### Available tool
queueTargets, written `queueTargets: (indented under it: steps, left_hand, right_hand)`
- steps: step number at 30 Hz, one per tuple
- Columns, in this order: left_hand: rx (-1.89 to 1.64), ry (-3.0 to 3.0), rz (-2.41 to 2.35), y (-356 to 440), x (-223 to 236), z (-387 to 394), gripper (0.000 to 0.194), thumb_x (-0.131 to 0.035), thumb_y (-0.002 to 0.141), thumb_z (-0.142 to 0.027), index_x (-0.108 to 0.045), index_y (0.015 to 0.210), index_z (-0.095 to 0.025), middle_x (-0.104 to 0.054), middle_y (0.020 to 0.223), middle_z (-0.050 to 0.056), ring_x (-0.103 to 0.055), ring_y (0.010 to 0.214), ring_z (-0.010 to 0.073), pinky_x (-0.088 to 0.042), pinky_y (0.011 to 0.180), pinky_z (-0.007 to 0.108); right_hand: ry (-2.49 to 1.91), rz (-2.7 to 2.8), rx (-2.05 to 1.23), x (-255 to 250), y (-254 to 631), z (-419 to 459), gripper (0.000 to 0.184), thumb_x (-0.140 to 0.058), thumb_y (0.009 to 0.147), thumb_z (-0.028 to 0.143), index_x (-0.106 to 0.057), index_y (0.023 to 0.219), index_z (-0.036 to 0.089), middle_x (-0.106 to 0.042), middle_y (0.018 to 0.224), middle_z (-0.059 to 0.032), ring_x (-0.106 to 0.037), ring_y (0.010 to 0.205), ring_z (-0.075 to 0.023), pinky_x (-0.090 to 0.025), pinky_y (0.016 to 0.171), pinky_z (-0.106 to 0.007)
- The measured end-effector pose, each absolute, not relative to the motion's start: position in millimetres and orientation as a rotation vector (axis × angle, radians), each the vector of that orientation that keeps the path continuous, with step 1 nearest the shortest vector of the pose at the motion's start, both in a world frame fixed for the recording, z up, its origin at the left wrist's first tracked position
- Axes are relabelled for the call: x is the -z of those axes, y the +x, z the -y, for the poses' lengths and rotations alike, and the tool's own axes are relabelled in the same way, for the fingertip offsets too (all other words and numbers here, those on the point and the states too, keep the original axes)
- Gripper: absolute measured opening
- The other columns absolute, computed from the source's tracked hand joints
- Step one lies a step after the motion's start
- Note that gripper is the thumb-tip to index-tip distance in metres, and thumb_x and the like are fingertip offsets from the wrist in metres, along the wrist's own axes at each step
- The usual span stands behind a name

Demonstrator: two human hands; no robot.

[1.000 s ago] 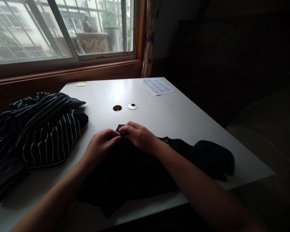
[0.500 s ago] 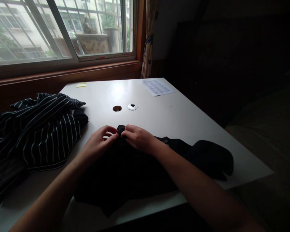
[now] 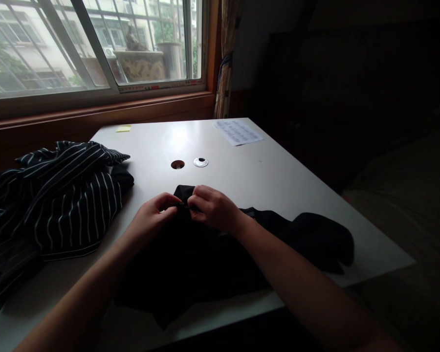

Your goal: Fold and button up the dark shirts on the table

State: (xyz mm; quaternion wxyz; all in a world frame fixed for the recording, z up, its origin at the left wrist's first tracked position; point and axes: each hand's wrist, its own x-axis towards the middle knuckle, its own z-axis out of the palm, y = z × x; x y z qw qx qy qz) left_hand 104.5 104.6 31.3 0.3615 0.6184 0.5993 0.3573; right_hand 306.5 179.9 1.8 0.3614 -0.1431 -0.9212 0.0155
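A black garment (image 3: 205,264) lies spread on the white table (image 3: 264,181) in front of me, one end bunched toward the right edge. My left hand (image 3: 152,217) and my right hand (image 3: 212,208) meet at its far top edge. Both pinch the dark cloth there, fingers curled and fingertips almost touching. A small corner of the fabric (image 3: 184,191) sticks up just beyond my fingers. What exactly sits between the fingertips is too dark to make out.
A dark striped garment (image 3: 55,195) is heaped on the table's left side. A cable hole (image 3: 178,165) and its round metal cap (image 3: 201,162) lie beyond my hands. A printed sheet (image 3: 239,132) and a yellow sticky note (image 3: 123,128) sit near the window side.
Both hands have stayed at the garment's top edge, shifting slightly. The left fingers, loosened half a second ago, have closed again on the cloth, and the fabric corner now stands a little higher.
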Motion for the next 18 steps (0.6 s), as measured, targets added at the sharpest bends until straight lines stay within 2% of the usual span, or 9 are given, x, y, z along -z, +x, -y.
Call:
queueTargets:
  steps: [3, 8, 13, 18]
  left_hand:
    - [-1.011, 1.471, -1.556, 102, -30, -105, 0.030, -0.063, 0.077, -0.038, -0.071, 0.099, -0.018, -0.073, 0.087, 0.004, -0.066, 0.080, 0.0224, -0.050, 0.067, 0.030]
    - [-1.111, 1.312, -1.502, 100, -34, -105, 0.033, -0.066, 0.076, -0.036, -0.070, 0.103, -0.018, -0.073, 0.094, 0.006, -0.066, 0.081, 0.0224, -0.050, 0.067, 0.030]
    - [-1.217, 1.202, -1.473, 93, -32, -108, 0.039, -0.070, 0.077, -0.038, -0.068, 0.109, -0.017, -0.072, 0.096, 0.007, -0.067, 0.085, 0.0236, -0.053, 0.072, 0.033]
    - [-1.225, 1.187, -1.544, 81, -24, -114, 0.043, -0.073, 0.076, -0.042, -0.067, 0.110, -0.017, -0.073, 0.099, 0.008, -0.069, 0.090, 0.0251, -0.054, 0.078, 0.035]
  right_hand:
    - [-0.376, 2.294, -0.084, -6, 309, -179, 0.006, -0.057, 0.088, 0.014, -0.057, 0.087, 0.020, -0.052, 0.086, -0.0039, -0.052, 0.080, -0.0176, -0.051, 0.074, -0.031]
    - [-0.531, 2.118, -0.254, -8, 313, -180, 0.009, -0.057, 0.087, 0.015, -0.056, 0.092, 0.023, -0.052, 0.090, -0.0023, -0.055, 0.081, -0.0165, -0.053, 0.075, -0.032]
    - [-0.675, 1.972, -0.360, -6, 317, -191, 0.009, -0.057, 0.086, 0.014, -0.055, 0.090, 0.023, -0.051, 0.092, -0.0015, -0.057, 0.082, -0.0154, -0.055, 0.078, -0.034]
    - [-0.802, 1.888, -0.435, -2, 321, -203, 0.007, -0.057, 0.086, 0.016, -0.056, 0.090, 0.022, -0.049, 0.095, -0.0025, -0.058, 0.083, -0.0153, -0.058, 0.073, -0.031]
